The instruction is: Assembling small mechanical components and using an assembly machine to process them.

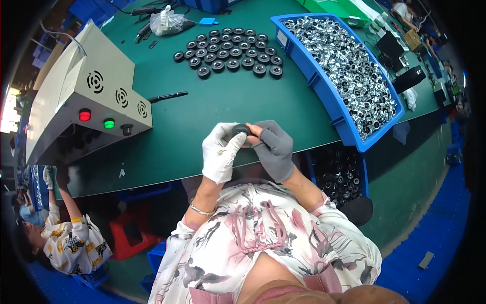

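Just above the table's near edge, both my hands meet at a small black wheel (241,129). My left hand (220,151), in a white glove, grips it between thumb and fingers. From the other side, my right hand (273,150), in a grey glove with bare fingertips, pinches at the wheel's edge; its fingertips partly hide what lies between them. Farther back on the green table (217,109), several similar black wheels (233,64) lie in loose rows.
A blue bin (318,90) full of shiny metal-and-black parts stands at right. Below the table edge, another blue bin (365,175) holds dark round parts. A beige machine (109,81) stands left, beside a black pen (169,97). A co-worker (73,243) sits at lower left near a red stool (121,238).
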A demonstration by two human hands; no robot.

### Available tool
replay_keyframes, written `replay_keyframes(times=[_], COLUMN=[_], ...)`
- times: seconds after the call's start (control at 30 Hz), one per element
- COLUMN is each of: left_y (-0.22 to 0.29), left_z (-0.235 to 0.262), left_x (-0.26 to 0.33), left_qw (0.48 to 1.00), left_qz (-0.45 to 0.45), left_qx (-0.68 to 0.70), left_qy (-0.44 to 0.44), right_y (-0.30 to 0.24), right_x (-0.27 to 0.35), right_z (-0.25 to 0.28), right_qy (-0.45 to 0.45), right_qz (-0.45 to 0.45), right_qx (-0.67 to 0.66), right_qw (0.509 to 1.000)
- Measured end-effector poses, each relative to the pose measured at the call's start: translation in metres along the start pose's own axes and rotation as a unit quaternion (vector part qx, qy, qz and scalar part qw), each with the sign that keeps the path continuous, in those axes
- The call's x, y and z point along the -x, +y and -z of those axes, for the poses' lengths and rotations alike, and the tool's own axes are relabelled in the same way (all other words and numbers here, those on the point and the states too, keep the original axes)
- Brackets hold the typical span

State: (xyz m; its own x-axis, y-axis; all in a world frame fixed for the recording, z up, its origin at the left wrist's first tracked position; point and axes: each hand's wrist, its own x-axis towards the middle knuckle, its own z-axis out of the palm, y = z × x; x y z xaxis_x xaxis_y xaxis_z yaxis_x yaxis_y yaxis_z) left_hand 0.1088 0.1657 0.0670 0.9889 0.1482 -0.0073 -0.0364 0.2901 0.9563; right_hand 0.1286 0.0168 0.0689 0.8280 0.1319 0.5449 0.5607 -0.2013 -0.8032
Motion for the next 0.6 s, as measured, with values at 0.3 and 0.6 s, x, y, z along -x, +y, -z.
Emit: replay_keyframes(times=[0.3,0.6], left_y=[-0.002,-0.008], left_z=[-0.004,-0.001], left_x=[0.003,0.001], left_qw=[0.999,0.999], left_qz=[0.015,0.007], left_qx=[0.036,-0.041], left_qy=[-0.026,0.026], right_y=[-0.005,0.008], right_x=[-0.026,-0.028], right_z=[0.013,0.008], right_qy=[-0.13,-0.166], right_qz=[-0.124,-0.175], right_qx=[-0.114,-0.187], right_qw=[0.977,0.952])
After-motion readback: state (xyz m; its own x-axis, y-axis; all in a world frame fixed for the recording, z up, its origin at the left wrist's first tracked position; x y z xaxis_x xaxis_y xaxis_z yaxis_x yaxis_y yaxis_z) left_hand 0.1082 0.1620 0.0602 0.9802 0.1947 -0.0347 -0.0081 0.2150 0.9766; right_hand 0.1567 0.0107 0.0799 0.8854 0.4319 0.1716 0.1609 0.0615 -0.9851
